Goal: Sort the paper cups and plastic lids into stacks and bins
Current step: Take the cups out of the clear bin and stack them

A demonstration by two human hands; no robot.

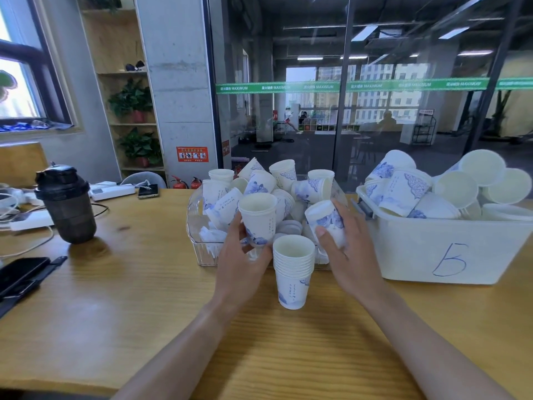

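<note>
Nearest me, a stack of white blue-printed paper cups (292,274); my left hand (240,259) and right hand (347,249) each grip one loose paper cup.

Two bare forearms reach in from below; no sleeves show; left hand (240,255) and right hand (350,249) are ungloved.

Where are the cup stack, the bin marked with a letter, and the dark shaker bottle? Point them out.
cup stack (292,287): head view, printed side of bottom cup.
white bin (427,255): head view, front wall.
shaker bottle (70,212): head view, dark body.
</note>
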